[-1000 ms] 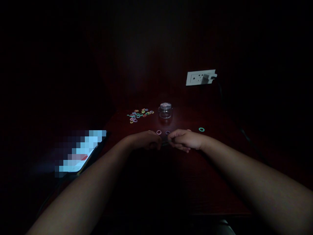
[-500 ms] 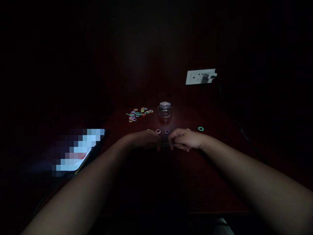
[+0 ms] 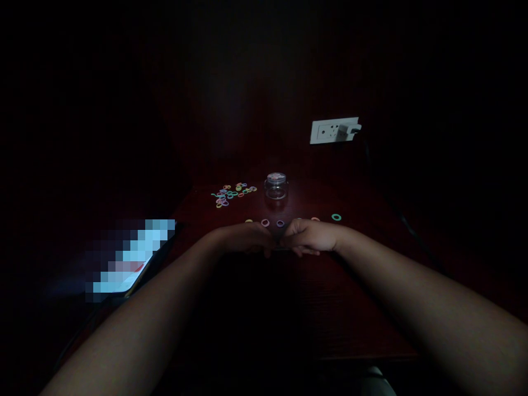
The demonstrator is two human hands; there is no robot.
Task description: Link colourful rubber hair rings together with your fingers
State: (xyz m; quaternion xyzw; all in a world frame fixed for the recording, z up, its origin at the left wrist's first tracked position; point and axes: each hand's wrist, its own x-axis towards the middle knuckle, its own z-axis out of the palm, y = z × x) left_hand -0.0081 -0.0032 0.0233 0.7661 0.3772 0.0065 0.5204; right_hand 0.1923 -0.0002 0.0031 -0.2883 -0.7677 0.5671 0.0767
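My left hand (image 3: 251,238) and my right hand (image 3: 310,236) meet low over the dark red table (image 3: 342,308). Their fingers curl downward and the fingertips are nearly touching. Anything pinched between them is too dark to make out. Just beyond the knuckles lies a row of small elastic hair ties: a yellow one (image 3: 248,221), a pink one (image 3: 262,224), a purple one (image 3: 280,226), an orange-pink one (image 3: 315,219) and a green one (image 3: 333,216). My right hand partly covers another in the row.
A clear lidded jar (image 3: 276,190) stands behind the row. To its left is a loose pile of coloured hair ties (image 3: 231,194). A lit, blurred screen (image 3: 136,258) lies at left. The wall holds a socket (image 3: 325,132) with a plug; a cable (image 3: 412,234) runs along the right.
My hands have come closer together, the fingertips closing the gap between them. The view has shifted slightly; the hair ties and jar stay put.
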